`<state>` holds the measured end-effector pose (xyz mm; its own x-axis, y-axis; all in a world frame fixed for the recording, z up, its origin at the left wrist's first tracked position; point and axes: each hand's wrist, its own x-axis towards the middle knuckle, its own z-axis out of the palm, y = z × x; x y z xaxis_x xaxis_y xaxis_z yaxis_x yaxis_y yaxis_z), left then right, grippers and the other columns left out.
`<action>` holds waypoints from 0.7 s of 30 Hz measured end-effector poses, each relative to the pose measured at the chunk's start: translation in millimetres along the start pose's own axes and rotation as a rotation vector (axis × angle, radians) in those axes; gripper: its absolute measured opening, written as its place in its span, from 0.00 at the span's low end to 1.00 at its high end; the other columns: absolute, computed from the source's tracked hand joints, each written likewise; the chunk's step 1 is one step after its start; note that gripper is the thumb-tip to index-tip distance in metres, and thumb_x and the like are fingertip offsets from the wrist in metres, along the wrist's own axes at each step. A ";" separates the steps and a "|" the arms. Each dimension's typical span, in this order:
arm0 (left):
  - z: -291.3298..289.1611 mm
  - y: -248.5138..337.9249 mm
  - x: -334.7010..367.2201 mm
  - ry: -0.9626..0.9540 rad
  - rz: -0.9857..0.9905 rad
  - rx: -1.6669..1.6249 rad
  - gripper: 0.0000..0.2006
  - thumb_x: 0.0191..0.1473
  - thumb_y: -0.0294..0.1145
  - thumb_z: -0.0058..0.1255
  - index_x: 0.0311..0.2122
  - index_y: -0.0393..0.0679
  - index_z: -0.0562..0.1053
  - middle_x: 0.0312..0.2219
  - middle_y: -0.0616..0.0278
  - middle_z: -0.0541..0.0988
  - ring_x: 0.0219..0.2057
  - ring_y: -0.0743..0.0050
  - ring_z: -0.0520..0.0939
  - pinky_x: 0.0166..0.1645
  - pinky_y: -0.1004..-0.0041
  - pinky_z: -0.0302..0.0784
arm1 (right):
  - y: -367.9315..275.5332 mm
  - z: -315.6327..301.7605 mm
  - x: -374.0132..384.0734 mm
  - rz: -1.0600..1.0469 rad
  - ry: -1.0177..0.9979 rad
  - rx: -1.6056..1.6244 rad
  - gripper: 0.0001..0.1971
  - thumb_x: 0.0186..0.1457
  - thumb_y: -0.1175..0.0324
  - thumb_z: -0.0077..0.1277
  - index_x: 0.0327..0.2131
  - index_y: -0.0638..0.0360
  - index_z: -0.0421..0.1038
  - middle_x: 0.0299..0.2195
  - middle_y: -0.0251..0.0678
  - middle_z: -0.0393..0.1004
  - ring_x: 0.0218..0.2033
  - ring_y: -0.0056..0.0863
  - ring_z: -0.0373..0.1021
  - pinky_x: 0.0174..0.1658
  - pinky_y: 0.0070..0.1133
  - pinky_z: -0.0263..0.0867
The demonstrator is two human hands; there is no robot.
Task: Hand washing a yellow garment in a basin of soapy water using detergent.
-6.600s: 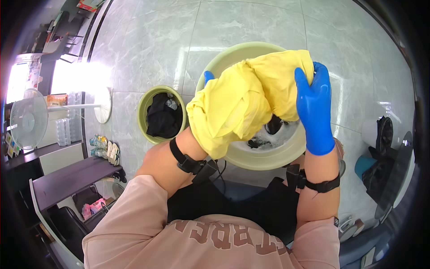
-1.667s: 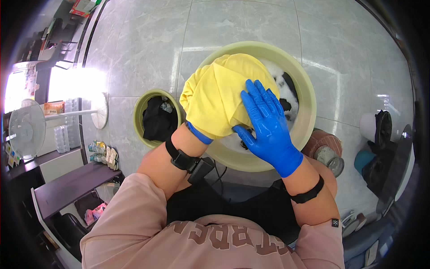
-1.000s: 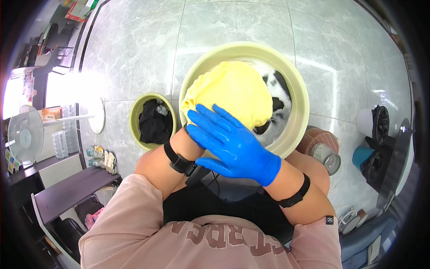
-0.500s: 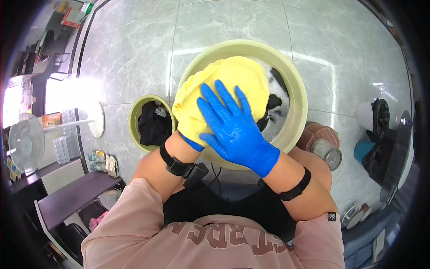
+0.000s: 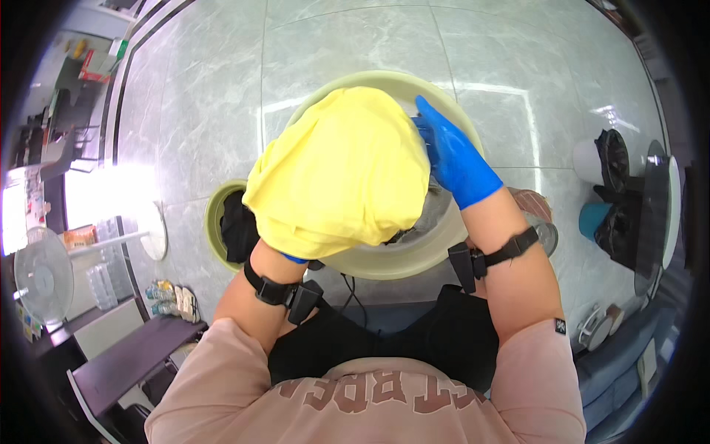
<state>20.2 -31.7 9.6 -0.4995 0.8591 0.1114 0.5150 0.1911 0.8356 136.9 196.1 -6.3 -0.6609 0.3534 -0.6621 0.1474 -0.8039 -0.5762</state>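
A large yellow cloth (image 5: pixel 340 170), perhaps a garment, is bunched into a rounded dome above a pale green basin (image 5: pixel 370 265). My left hand (image 5: pixel 295 258) is inside or under the cloth; only a sliver of its blue glove shows at the wrist and its fingers are hidden. Against the cloth's right side rests my right hand (image 5: pixel 460 164), also blue-gloved. One finger stretches up and away, and the others point toward the cloth with their tips partly out of sight. Dark wet fabric and suds lie low in the basin, mostly covered by the cloth.
A smaller green bucket (image 5: pixel 215 222) holding black cloth stands at the left. To the right are a jar-like container (image 5: pixel 546 235) beside the basin and bins with black bags (image 5: pixel 612 233). A white fan (image 5: pixel 46 270) and a dark bench (image 5: pixel 137 359) stand farther left.
My right hand has moved off the top of the yellow cloth to its right side. The cloth looks fuller and more raised, covering more of the basin. My view has shifted slightly.
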 end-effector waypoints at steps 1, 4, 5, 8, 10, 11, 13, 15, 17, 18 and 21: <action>-0.6 -0.3 0.0 -0.007 0.028 0.093 0.35 0.61 0.56 0.40 0.69 0.52 0.51 0.67 0.60 0.52 0.68 0.61 0.53 0.69 0.55 0.48 | 2.4 -3.1 4.8 -0.013 0.012 0.004 0.26 0.60 0.54 0.55 0.53 0.65 0.69 0.46 0.44 0.76 0.47 0.30 0.74 0.49 0.26 0.71; -3.2 5.0 -3.0 -0.033 0.110 0.366 0.34 0.61 0.55 0.42 0.68 0.52 0.53 0.66 0.60 0.55 0.66 0.60 0.56 0.68 0.55 0.50 | 13.2 -5.9 13.5 -0.089 -0.202 -0.145 0.24 0.61 0.54 0.53 0.50 0.66 0.72 0.44 0.43 0.77 0.42 0.28 0.75 0.48 0.24 0.70; -5.3 10.0 -5.4 -0.038 0.133 0.457 0.34 0.60 0.55 0.43 0.67 0.52 0.54 0.65 0.60 0.56 0.66 0.60 0.57 0.68 0.56 0.51 | 15.0 -2.9 11.1 -0.095 -0.179 -0.275 0.23 0.61 0.54 0.54 0.47 0.67 0.75 0.41 0.41 0.79 0.38 0.28 0.75 0.46 0.24 0.70; -9.8 18.8 -14.5 -0.068 0.184 0.647 0.33 0.60 0.54 0.45 0.66 0.51 0.56 0.64 0.60 0.59 0.65 0.60 0.60 0.67 0.56 0.54 | 28.0 -14.0 20.2 -0.248 -0.068 -0.644 0.22 0.60 0.51 0.53 0.39 0.66 0.78 0.34 0.45 0.79 0.34 0.31 0.74 0.42 0.26 0.68; -12.4 22.3 -18.1 -0.069 0.210 0.708 0.33 0.59 0.53 0.46 0.66 0.51 0.57 0.63 0.59 0.62 0.64 0.60 0.62 0.66 0.57 0.56 | 30.5 -17.3 27.6 -0.433 0.068 -0.985 0.24 0.59 0.48 0.52 0.32 0.65 0.78 0.28 0.50 0.77 0.30 0.36 0.73 0.40 0.29 0.68; -13.5 23.9 -20.1 -0.070 0.221 0.729 0.33 0.59 0.53 0.47 0.65 0.51 0.58 0.62 0.59 0.63 0.63 0.60 0.63 0.66 0.57 0.57 | 34.1 -21.1 32.5 -0.437 0.076 -0.985 0.24 0.59 0.48 0.52 0.32 0.65 0.78 0.28 0.50 0.77 0.30 0.36 0.73 0.40 0.29 0.68; -15.2 26.7 -22.0 -0.068 0.248 0.765 0.32 0.58 0.52 0.48 0.65 0.51 0.60 0.61 0.59 0.65 0.62 0.59 0.65 0.65 0.57 0.59 | 44.3 -31.4 43.2 -0.493 0.121 -1.112 0.26 0.60 0.47 0.50 0.30 0.66 0.77 0.25 0.51 0.75 0.29 0.38 0.73 0.39 0.30 0.68; -20.5 19.3 -27.0 -0.047 0.254 0.781 0.32 0.58 0.51 0.50 0.64 0.51 0.61 0.60 0.59 0.67 0.61 0.59 0.67 0.64 0.58 0.61 | 58.2 -37.1 53.1 -0.582 0.173 -1.121 0.25 0.61 0.47 0.49 0.30 0.66 0.77 0.24 0.50 0.75 0.29 0.40 0.73 0.39 0.30 0.68; -24.8 21.8 -26.4 -0.023 0.273 0.774 0.31 0.57 0.51 0.51 0.63 0.50 0.63 0.59 0.59 0.69 0.61 0.59 0.69 0.64 0.58 0.62 | 53.2 -37.3 45.6 -0.684 0.232 -1.105 0.25 0.61 0.48 0.49 0.30 0.66 0.76 0.24 0.50 0.76 0.29 0.41 0.74 0.39 0.30 0.68; -25.2 23.6 -24.7 -0.005 0.282 0.751 0.31 0.57 0.50 0.52 0.63 0.50 0.64 0.59 0.59 0.70 0.60 0.59 0.69 0.63 0.59 0.63 | 47.3 -39.1 40.9 -0.668 0.203 -0.971 0.23 0.62 0.50 0.50 0.32 0.67 0.76 0.26 0.44 0.76 0.29 0.34 0.73 0.38 0.28 0.69; -23.7 7.3 -32.6 0.048 0.264 0.610 0.34 0.54 0.50 0.57 0.63 0.48 0.63 0.59 0.57 0.70 0.61 0.58 0.68 0.65 0.61 0.60 | 26.5 1.8 -20.4 -0.487 0.086 -0.574 0.21 0.62 0.54 0.51 0.39 0.67 0.74 0.34 0.43 0.79 0.34 0.32 0.75 0.40 0.28 0.71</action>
<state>23.8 -69.5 24.9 -0.3259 0.8944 0.3063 0.9190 0.2237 0.3248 152.9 166.6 -7.2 -0.6929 0.6600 -0.2902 0.2290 -0.1802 -0.9566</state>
